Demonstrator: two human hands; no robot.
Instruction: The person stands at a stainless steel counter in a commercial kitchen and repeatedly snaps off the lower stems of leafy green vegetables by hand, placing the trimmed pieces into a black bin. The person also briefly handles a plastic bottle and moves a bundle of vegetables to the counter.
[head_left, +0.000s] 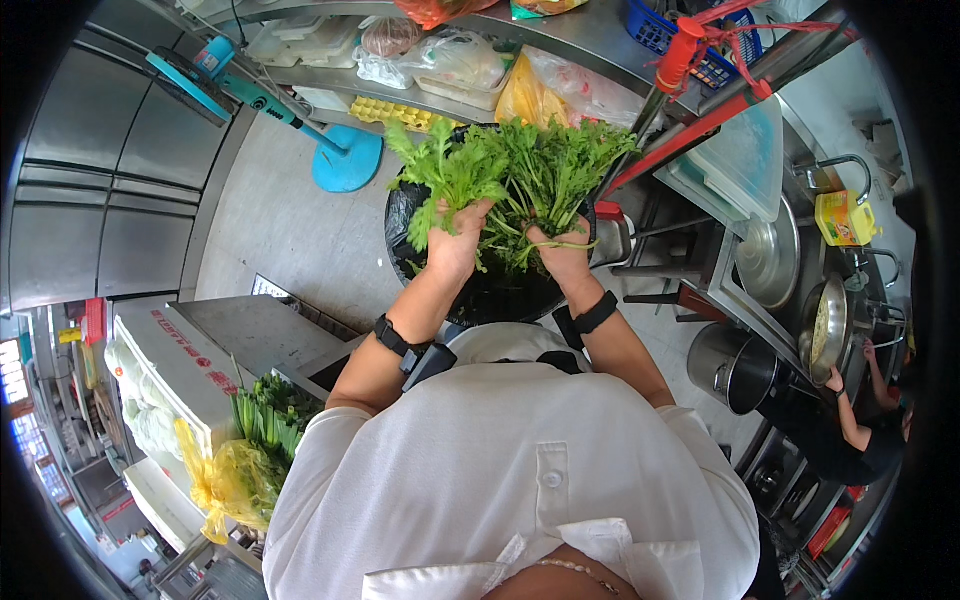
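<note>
Both hands are over a round bin lined with a black plastic bag (517, 300). My left hand (455, 238) is closed around the stems of a bunch of leafy greens (457, 172), its broad, jagged leaves pointing away from me. Beside it, my right hand (562, 244) grips a second, darker and thinner-stemmed bunch of greens (559, 165). One pale stem sticks out across the right fingers. The two bunches touch and overlap in the middle. Some loose greenery hangs between the hands, and the bin's contents are mostly hidden in shadow.
A blue-based standing fan (349, 159) stands beyond the bin at left. Shelves at the back hold bags and a yellow egg tray (397, 112). Red-wrapped poles (675, 146) slant close at right. Near the sinks, a person (847, 435) holds a metal bowl (825, 330). Foam boxes (187, 360) are at left.
</note>
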